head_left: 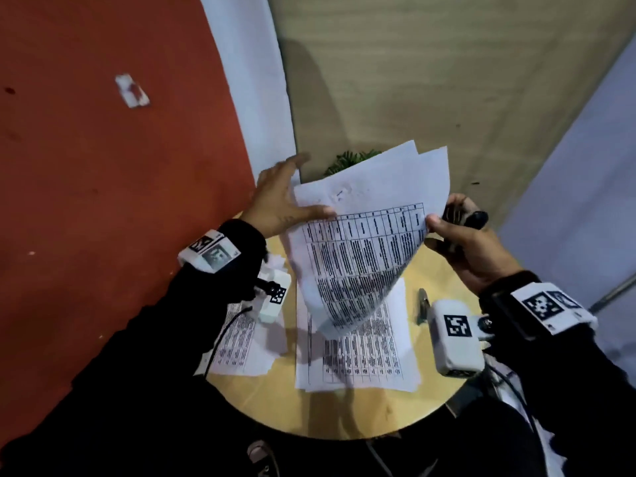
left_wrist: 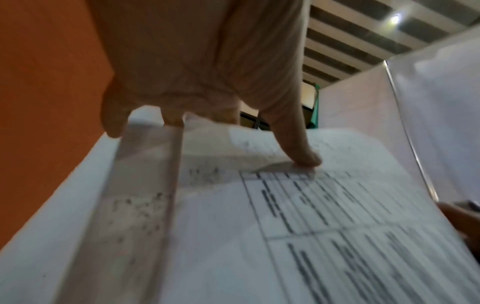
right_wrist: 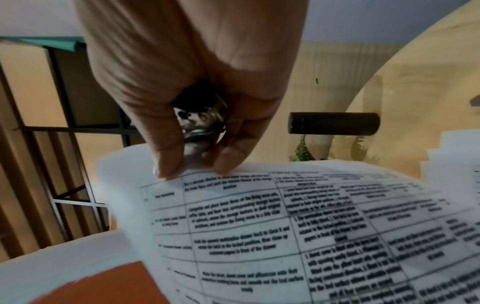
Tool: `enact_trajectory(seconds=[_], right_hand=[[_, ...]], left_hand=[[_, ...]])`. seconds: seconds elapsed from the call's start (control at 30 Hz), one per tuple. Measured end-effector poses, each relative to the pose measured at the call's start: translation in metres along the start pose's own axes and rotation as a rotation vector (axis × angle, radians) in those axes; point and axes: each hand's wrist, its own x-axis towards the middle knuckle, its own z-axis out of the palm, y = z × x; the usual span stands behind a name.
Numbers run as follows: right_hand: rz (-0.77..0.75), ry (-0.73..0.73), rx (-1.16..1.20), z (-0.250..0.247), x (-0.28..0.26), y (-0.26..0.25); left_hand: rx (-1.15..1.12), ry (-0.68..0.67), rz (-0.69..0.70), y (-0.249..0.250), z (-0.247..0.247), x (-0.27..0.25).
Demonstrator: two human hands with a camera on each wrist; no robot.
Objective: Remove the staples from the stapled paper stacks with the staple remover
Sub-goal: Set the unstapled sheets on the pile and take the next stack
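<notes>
A person holds a stack of printed sheets (head_left: 361, 242) in the air above a round wooden desk (head_left: 437, 280), one hand at each side. The left hand (head_left: 278, 197) is at the stack's far-left corner: its thumb (head_left: 318, 212) lies on the top sheet, and the left wrist view shows the other fingers (left_wrist: 114, 121) reaching behind the far edge, so the hand grasps the sheets. The right hand (head_left: 464, 242) is at the right edge. Its thumb (head_left: 434, 222) and a fingertip pinch the paper's edge, and the same hand keeps the staple remover (right_wrist: 201, 121) clenched in the palm; its shiny metal end shows between the fingers in the right wrist view, its dark part above the hand in the head view. The held sheets carry a printed table and curl downward at the near end.

Below them, a second stack of printed paper (head_left: 364, 359) lies flat on the desk near its middle. A third, looser pile (head_left: 241, 342) lies at the left, partly under the left forearm. A dark pen-like thing (head_left: 422, 306) lies on the desk right of the middle stack; it is too blurred to name exactly. Some green leaves (head_left: 347, 161) show past the far edge of the held sheets. No staple can be made out in the blurred pictures.
</notes>
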Motion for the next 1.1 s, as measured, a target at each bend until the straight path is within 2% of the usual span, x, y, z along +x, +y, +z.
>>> enact_trajectory(seconds=[0.07, 0.3, 0.4, 0.47, 0.53, 0.6, 0.7, 0.77, 0.83, 0.9, 0.93, 1.0, 1.1], right_hand=[[-0.019, -0.009, 0.007, -0.001, -0.006, -0.011], [-0.055, 0.166, 0.012, 0.005, -0.018, -0.022], [-0.141, 0.269, 0.040, 0.016, -0.024, -0.021], [-0.224, 0.397, -0.026, 0.021, -0.026, -0.025], [-0.258, 0.462, -0.116, 0.026, -0.031, -0.030], [-0.230, 0.390, -0.185, 0.035, -0.037, -0.035], [-0.149, 0.202, -0.211, 0.053, -0.039, -0.039], [-0.152, 0.070, -0.367, 0.066, -0.040, -0.042], [-0.285, -0.058, -0.677, 0.080, -0.047, -0.046], [-0.555, -0.112, -0.926, 0.095, -0.055, -0.051], [-0.687, -0.129, -0.991, 0.102, -0.058, -0.052], [-0.846, -0.128, -1.068, 0.111, -0.057, -0.055], [-0.910, -0.188, -1.049, 0.113, -0.052, -0.059]], left_hand=[[-0.150, -0.101, 0.029, 0.016, -0.009, -0.003], [-0.259, -0.086, 0.128, 0.048, -0.029, -0.028], [-0.302, -0.042, 0.164, 0.057, -0.036, -0.035], [-0.314, 0.024, 0.157, 0.061, -0.043, -0.039], [-0.277, 0.092, 0.155, 0.066, -0.051, -0.042], [-0.246, 0.113, 0.146, 0.073, -0.057, -0.046], [-0.246, 0.064, 0.133, 0.081, -0.062, -0.052], [-0.228, 0.036, 0.131, 0.086, -0.065, -0.057], [-0.223, 0.020, 0.120, 0.091, -0.065, -0.061], [-0.221, 0.002, 0.117, 0.098, -0.067, -0.065], [-0.215, -0.005, 0.117, 0.101, -0.068, -0.066], [-0.199, -0.008, 0.122, 0.107, -0.070, -0.068], [-0.151, -0.009, 0.148, 0.113, -0.073, -0.071]])
